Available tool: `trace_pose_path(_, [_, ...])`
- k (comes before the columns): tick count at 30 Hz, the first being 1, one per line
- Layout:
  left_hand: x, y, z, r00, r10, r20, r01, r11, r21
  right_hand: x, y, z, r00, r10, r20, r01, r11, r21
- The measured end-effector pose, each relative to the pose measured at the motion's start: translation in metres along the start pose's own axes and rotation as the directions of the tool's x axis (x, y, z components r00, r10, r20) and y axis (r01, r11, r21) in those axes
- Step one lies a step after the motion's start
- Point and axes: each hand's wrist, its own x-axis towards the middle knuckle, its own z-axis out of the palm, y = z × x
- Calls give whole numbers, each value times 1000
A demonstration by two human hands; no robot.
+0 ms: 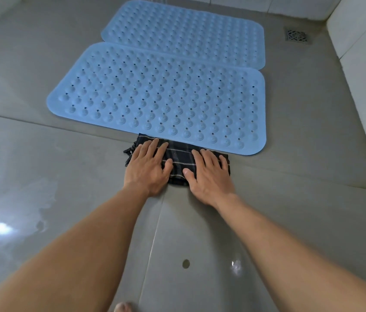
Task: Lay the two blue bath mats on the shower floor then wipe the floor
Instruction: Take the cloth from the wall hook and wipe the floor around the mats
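Two blue bath mats lie flat side by side on the grey floor. The near mat (155, 97) overlaps the edge of the far mat (184, 30) slightly. A dark checked cloth (178, 157) lies on the floor, touching the near mat's front edge. My left hand (147, 167) presses flat on the cloth's left part, fingers spread. My right hand (210, 174) presses flat on its right part. Neither hand curls around the cloth.
A metal floor drain (297, 36) sits at the back right. A white wall (362, 64) runs along the right side. Wet patches shine on the floor (31, 199) at the left. A small dark spot (185, 263) marks the tile between my forearms.
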Motion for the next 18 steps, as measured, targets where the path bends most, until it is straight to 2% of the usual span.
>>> trace_pose_path(10, [7,-90,-20,999,-36,0,36,999,26,34,-84,12,996,-87,16,88,995,-42])
trace_pose_path(14, [11,-120,-21,997,-76,-9,76,997,22,51,-102,19,984,-172,-48,172,985,-10])
trace_pose_path(18, [14,-155,-23,995,-98,-24,99,994,41,67,-128,28,972,-230,-44,231,973,23])
